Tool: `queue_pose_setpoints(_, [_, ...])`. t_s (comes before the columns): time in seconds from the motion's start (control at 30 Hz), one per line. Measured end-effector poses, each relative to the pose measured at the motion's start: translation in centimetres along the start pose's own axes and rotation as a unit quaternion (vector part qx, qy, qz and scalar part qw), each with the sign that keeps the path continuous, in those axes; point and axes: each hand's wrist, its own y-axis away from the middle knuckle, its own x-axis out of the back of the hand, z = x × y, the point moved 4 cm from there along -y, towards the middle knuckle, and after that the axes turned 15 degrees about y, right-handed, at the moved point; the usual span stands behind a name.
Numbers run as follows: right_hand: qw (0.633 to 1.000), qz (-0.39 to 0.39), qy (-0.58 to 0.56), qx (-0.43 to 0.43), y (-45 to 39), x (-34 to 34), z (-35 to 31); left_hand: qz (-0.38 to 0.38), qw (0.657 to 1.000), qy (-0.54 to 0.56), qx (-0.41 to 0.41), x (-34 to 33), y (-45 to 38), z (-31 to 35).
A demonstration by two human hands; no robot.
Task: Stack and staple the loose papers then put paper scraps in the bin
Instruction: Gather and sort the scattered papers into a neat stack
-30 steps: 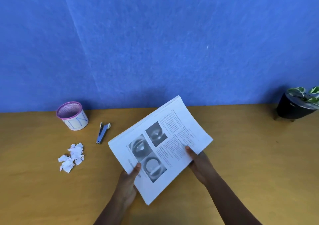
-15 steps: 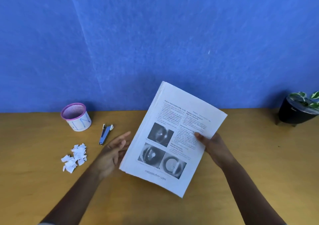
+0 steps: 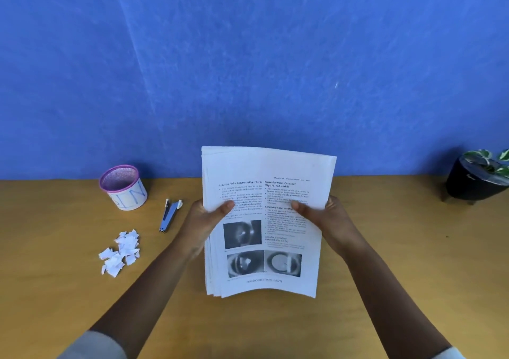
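Note:
A stack of printed papers (image 3: pixel 264 248) with text and eye photos stands upright over the wooden table, its lower edge near the surface. My left hand (image 3: pixel 202 221) grips its left edge with the thumb on the front page. Opposite, my right hand (image 3: pixel 327 218) grips the right edge the same way. A blue stapler (image 3: pixel 169 215) lies on the table to the left of my left hand. Further left and nearer me sits a pile of white paper scraps (image 3: pixel 121 252). The bin (image 3: pixel 122 186), a small pink-rimmed mesh cup labelled in blue, stands at the back left.
A black pot with a green and white plant (image 3: pixel 478 178) stands at the far right by the blue wall (image 3: pixel 248 69). The wooden table (image 3: pixel 413 262) runs across the whole width.
The stack has turned from a tilted position to upright and square to me. My left hand, open beside the papers half a second ago, now grips the left edge.

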Motion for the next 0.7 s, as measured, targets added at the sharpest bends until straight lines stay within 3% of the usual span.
queue_pose_setpoints(0.23, [0.998,-0.002,-0.008,0.062,0.0,-0.2,-0.1,0.034,0.998,0.001,-0.055,-0.2,1.2,-0.9])
queue_pose_setpoints(0.5, [0.999,-0.028,-0.002,0.022,0.5,-0.7,3.4,-0.013,0.999,-0.017,-0.037,0.8,1.2,-2.4])
queue_pose_setpoints(0.7, [0.999,-0.016,-0.011,0.035,0.3,-0.8,2.8,0.012,0.999,0.002,-0.037,0.2,1.0,-3.0])
